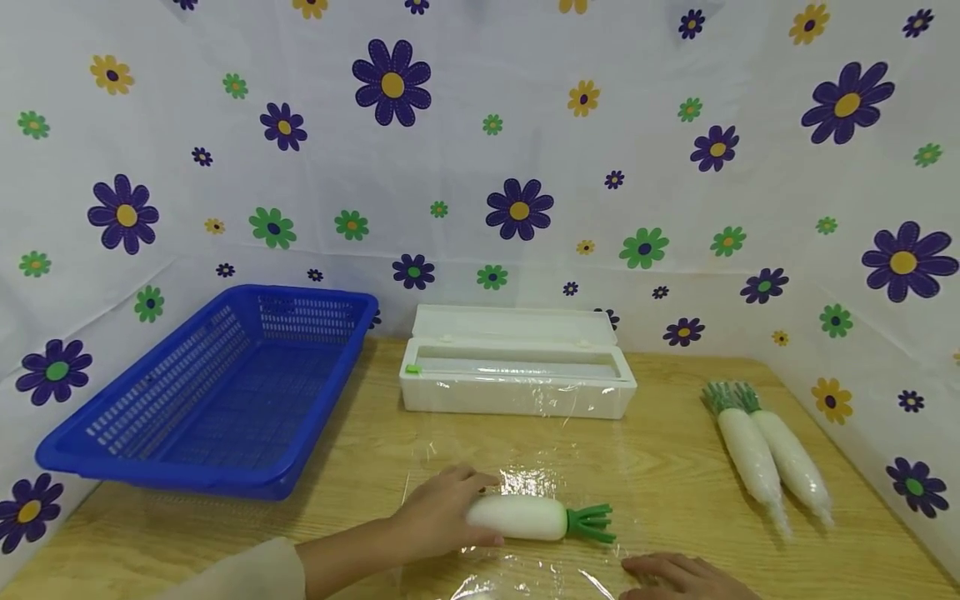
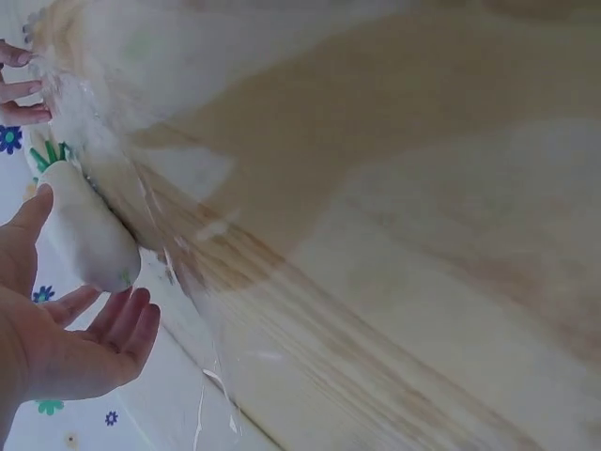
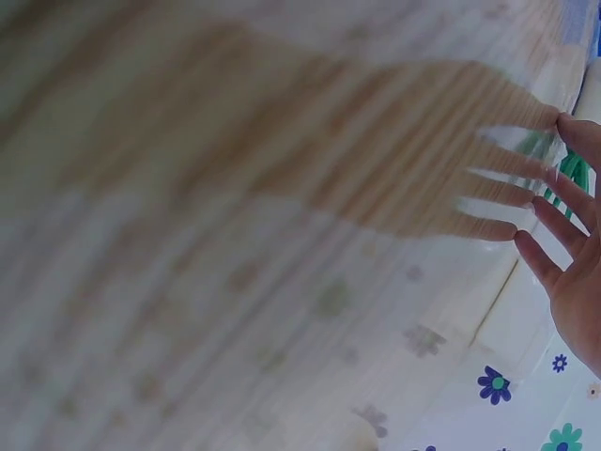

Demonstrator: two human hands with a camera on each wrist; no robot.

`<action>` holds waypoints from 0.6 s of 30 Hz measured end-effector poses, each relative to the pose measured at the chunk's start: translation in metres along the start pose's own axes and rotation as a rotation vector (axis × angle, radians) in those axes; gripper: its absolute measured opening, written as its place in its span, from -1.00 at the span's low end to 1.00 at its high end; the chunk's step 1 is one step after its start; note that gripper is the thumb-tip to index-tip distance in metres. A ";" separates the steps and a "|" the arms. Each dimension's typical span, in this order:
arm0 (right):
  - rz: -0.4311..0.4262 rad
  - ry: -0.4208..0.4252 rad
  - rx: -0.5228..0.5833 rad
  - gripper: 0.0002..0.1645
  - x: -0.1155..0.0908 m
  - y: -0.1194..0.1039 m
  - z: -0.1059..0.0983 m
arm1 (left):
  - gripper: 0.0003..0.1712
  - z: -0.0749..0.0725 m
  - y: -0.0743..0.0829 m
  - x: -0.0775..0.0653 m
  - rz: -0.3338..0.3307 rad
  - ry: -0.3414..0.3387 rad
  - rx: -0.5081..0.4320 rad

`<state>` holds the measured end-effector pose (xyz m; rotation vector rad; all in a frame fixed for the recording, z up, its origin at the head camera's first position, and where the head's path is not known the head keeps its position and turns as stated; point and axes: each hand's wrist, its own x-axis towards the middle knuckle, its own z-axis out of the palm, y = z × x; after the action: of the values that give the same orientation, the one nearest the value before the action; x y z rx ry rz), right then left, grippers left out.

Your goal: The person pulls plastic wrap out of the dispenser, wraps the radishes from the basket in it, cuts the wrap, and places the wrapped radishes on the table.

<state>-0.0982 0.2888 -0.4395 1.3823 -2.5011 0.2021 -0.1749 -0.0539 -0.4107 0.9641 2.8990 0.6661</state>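
Note:
A white radish (image 1: 521,517) with short green stalks (image 1: 592,523) lies crosswise on a sheet of clear plastic wrap (image 1: 525,482) spread over the table. My left hand (image 1: 442,512) is around its blunt end, thumb on the near side and fingers on the far side. In the left wrist view those fingers (image 2: 127,329) are spread and softly bent beside the radish (image 2: 89,230). My right hand (image 1: 686,577) is at the front, right of the stalks; in the right wrist view its fingers (image 3: 559,225) are spread, fingertips down at the table surface.
A white wrap box (image 1: 513,398) with its lid raised and a green slider (image 1: 412,369) stands behind the radish; the wrap runs forward from it. At left is a blue basket (image 1: 322,425). Two film-wrapped radishes (image 1: 750,458) lie at right. A flowered cloth (image 1: 465,167) encloses the table.

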 end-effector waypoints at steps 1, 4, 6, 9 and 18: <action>0.008 -0.017 0.004 -0.51 0.000 0.000 0.000 | -0.21 -0.002 -0.001 -0.002 -0.001 0.010 0.002; 0.021 -0.049 0.005 -0.52 -0.001 0.001 -0.001 | -0.20 -0.010 -0.004 -0.011 -0.009 0.039 -0.003; 0.019 -0.058 0.007 -0.51 -0.002 0.001 0.000 | -0.22 -0.017 -0.006 -0.020 -0.012 0.059 -0.015; 0.004 -0.029 -0.001 -0.50 -0.002 0.001 0.000 | -0.30 -0.024 -0.011 -0.034 -0.014 0.100 -0.087; -0.005 -0.004 0.001 -0.51 -0.001 0.002 0.001 | -0.73 -0.026 -0.050 -0.066 0.330 0.056 -0.366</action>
<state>-0.0994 0.2900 -0.4407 1.3905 -2.5013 0.1994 -0.1538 -0.1381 -0.4145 1.3903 2.5403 1.2045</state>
